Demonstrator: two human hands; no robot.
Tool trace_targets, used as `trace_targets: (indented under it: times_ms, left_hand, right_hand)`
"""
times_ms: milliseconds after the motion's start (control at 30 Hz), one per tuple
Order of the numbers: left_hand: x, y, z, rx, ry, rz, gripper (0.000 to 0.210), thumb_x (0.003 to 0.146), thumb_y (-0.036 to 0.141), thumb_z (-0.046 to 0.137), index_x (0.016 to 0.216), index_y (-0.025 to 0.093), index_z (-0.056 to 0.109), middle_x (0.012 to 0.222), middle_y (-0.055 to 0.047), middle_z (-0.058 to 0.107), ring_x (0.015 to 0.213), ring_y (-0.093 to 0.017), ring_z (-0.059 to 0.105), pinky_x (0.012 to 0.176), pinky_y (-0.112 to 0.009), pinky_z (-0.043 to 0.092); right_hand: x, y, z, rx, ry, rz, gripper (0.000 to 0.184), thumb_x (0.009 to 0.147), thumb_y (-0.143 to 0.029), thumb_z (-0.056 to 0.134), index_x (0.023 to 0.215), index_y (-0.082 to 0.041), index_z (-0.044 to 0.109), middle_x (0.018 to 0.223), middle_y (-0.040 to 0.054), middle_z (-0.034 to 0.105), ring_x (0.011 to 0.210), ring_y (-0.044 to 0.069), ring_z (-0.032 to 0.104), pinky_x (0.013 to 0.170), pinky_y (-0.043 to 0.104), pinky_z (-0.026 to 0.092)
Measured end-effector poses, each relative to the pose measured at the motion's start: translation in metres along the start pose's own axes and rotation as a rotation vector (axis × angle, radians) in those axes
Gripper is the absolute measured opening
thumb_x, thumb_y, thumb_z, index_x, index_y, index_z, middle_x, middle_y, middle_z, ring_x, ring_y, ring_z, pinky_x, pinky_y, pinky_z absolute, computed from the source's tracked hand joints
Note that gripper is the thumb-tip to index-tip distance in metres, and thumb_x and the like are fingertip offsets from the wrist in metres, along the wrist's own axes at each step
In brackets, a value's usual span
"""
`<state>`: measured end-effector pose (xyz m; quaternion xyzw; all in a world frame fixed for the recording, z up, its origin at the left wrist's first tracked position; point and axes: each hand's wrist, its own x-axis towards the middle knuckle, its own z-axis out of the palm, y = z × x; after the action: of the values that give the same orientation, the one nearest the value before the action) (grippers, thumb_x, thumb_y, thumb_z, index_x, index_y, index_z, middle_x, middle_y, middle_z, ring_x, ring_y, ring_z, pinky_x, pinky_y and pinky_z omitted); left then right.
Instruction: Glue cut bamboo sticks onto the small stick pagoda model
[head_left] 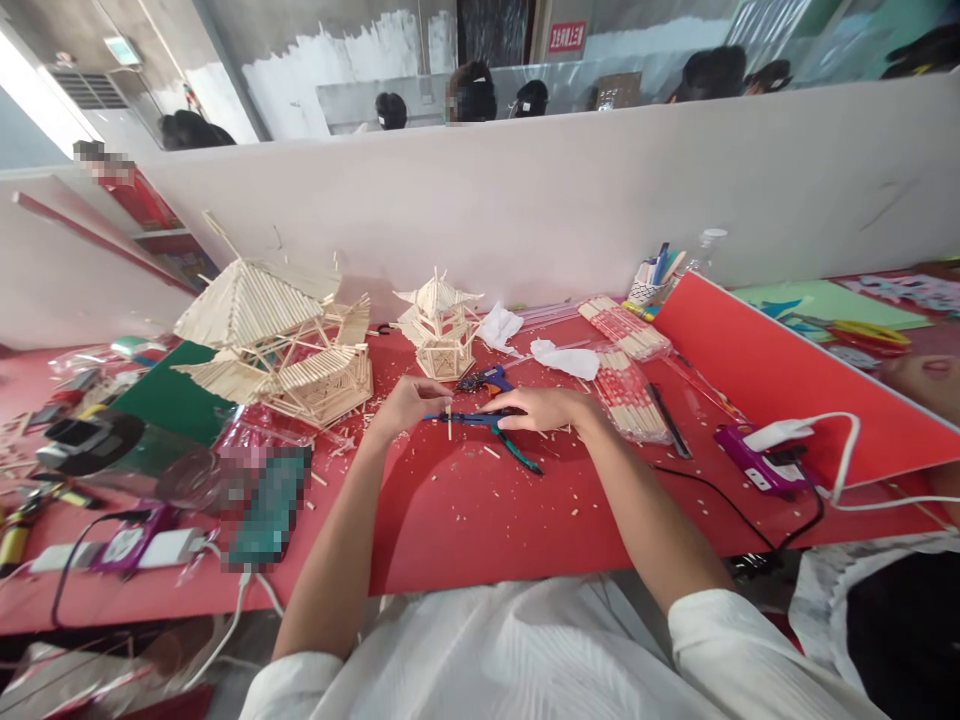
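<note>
My left hand (pixel 405 407) is closed in a pinch on a short wooden stick (pixel 450 428), which stands upright between its fingertips. My right hand (pixel 538 408) is closed over a pair of pliers (pixel 517 452) with blue and teal handles; its palm hides part of the tool. The pliers' far end reaches across to the stick, but whether the jaws grip it I cannot tell. Just beyond both hands lies a blue glue gun (pixel 491 379). Farther back stands a small pavilion model (pixel 442 325) of wooden sticks. A larger stick pavilion (pixel 277 340) is at the left.
Stick scraps litter the red table (pixel 480 545). Bundled sticks (pixel 634 395) and white tissue (pixel 564 358) lie at right, near a red board (pixel 795 370) and a purple power strip (pixel 761 462). A phone (pixel 270 508) and clear jar (pixel 161 450) sit left. A white partition (pixel 525 190) stands behind.
</note>
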<state>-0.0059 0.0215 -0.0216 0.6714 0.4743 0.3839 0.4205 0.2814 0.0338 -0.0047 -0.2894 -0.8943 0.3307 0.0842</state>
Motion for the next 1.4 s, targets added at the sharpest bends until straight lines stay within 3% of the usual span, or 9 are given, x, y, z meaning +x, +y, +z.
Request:
trace_targets:
  times_ms: [367, 667, 1100, 1300, 1400]
  left_hand:
    - [0.001, 0.002, -0.003, 0.048, 0.000, 0.017, 0.029, 0.065, 0.045, 0.085, 0.076, 0.018, 0.082, 0.071, -0.006, 0.076, 0.062, -0.018, 0.065, 0.060, -0.028, 0.048]
    - [-0.001, 0.006, -0.005, 0.122, -0.031, 0.007, 0.033, 0.070, 0.045, 0.080, 0.083, 0.015, 0.081, 0.077, -0.005, 0.077, 0.067, -0.015, 0.064, 0.065, -0.025, 0.048]
    - [0.001, 0.000, -0.004, 0.150, -0.026, -0.004, 0.039, 0.069, 0.051, 0.080, 0.083, 0.015, 0.080, 0.074, -0.004, 0.075, 0.064, -0.014, 0.062, 0.061, -0.024, 0.045]
    - [0.003, -0.006, -0.019, 0.152, 0.040, -0.031, 0.045, 0.074, 0.055, 0.075, 0.092, 0.014, 0.078, 0.079, -0.006, 0.075, 0.068, -0.016, 0.064, 0.063, -0.026, 0.048]
    - [0.002, -0.010, -0.028, 0.181, -0.004, -0.057, 0.041, 0.072, 0.053, 0.076, 0.087, 0.015, 0.078, 0.077, -0.006, 0.075, 0.068, -0.017, 0.065, 0.063, -0.026, 0.048]
  right_hand:
    - [0.004, 0.004, 0.005, 0.027, 0.034, -0.006, 0.042, 0.090, -0.036, 0.066, 0.131, -0.033, 0.071, 0.134, 0.0009, 0.071, 0.122, 0.026, 0.067, 0.100, 0.035, 0.051]
    - [0.003, -0.007, 0.001, -0.069, -0.068, 0.062, 0.049, 0.098, -0.041, 0.055, 0.144, -0.024, 0.061, 0.144, 0.0084, 0.064, 0.125, 0.029, 0.064, 0.104, 0.039, 0.048]
    - [0.005, -0.003, 0.003, -0.114, -0.055, -0.024, 0.045, 0.099, -0.033, 0.055, 0.143, -0.027, 0.062, 0.140, 0.0056, 0.067, 0.122, 0.026, 0.066, 0.097, 0.035, 0.052]
    - [0.004, -0.003, 0.002, -0.157, -0.031, 0.006, 0.045, 0.098, -0.035, 0.057, 0.142, -0.030, 0.063, 0.140, 0.0036, 0.067, 0.123, 0.025, 0.066, 0.097, 0.033, 0.053]
    - [0.003, -0.004, 0.001, -0.132, -0.028, -0.004, 0.044, 0.098, -0.033, 0.057, 0.142, -0.031, 0.063, 0.139, 0.0028, 0.068, 0.122, 0.025, 0.067, 0.097, 0.033, 0.053]
